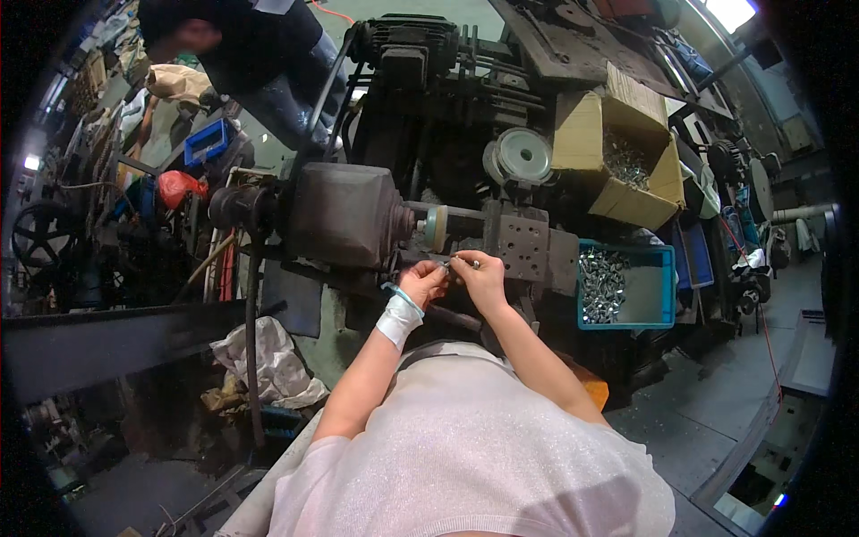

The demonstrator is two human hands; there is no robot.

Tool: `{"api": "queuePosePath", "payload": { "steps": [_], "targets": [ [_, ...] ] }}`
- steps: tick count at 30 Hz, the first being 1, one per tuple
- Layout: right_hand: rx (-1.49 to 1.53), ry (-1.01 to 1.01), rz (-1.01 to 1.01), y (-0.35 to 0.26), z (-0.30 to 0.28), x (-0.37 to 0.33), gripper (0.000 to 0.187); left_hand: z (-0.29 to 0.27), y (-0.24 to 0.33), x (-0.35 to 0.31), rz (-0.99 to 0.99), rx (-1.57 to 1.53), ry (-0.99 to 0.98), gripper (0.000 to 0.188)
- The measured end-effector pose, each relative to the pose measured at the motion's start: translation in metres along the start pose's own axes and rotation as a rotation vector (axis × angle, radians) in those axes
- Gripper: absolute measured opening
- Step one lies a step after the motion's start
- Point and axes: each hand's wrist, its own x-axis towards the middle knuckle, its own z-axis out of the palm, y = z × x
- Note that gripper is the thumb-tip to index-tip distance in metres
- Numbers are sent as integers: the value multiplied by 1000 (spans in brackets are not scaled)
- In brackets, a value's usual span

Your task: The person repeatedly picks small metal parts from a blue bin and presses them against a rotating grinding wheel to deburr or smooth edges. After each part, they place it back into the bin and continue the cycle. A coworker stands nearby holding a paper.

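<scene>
Just in front of the machine's spindle, my left hand (422,283) is closed, its fingertips pinching a small shiny metal piece (446,265). A pale band and a white wrap circle that wrist. My right hand (484,282) meets it from the right, thumb and fingers pinched at the same piece; a small glint shows by its fingers, too small to name. The fingers hide most of the piece. Slightly beyond my hands is a round wheel (436,227) with a pale rim, mounted on the spindle of the dark machine housing (343,215).
Right of my hands stands a drilled metal block (523,247). Beyond it, a blue-green bin (670,285) holds many shiny metal parts, and an open cardboard box (577,134) holds more. A person (259,63) stands at the far left. A white sack (273,362) lies at lower left.
</scene>
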Motion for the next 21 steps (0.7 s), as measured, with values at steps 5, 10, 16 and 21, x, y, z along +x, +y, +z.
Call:
{"api": "queuePosePath", "payload": {
  "steps": [5, 10, 16, 21],
  "targets": [
    [-92, 5, 14, 19, 4, 18, 20, 8, 4, 9, 48, 229, 123, 12],
    [-86, 49, -48, 34, 13, 33, 13, 6, 2, 23, 51, 239, 170, 12],
    [-106, 82, -52, 16, 16, 29, 11, 5, -4, 31, 130, 268, 254, 12],
    [-78, 97, -49, 13, 16, 28, 11, 12, -1, 28, 159, 304, 263, 13]
  ]
}}
